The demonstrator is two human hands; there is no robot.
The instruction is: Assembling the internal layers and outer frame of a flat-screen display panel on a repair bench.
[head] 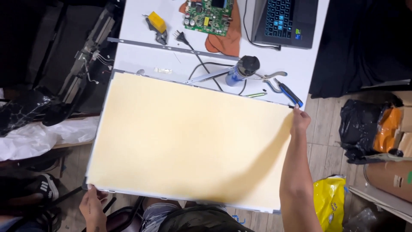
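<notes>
From the head camera, a large cream-yellow display panel [189,137] lies flat over the near part of the white table [137,56]. The left hand [92,206] pinches its near left corner, fingers closed on the edge. The right hand [299,121] grips the far right corner, fingers clamped there. Beyond lie a green circuit board [209,16], a laptop [286,19] and blue-handled pliers [286,90].

panel [189,137]: large cream rectangle, covering the counter's [137,56] near end
yellow bag [329,201]: floor, right of panel
cardboard boxes [401,137]: far right of panel
</notes>
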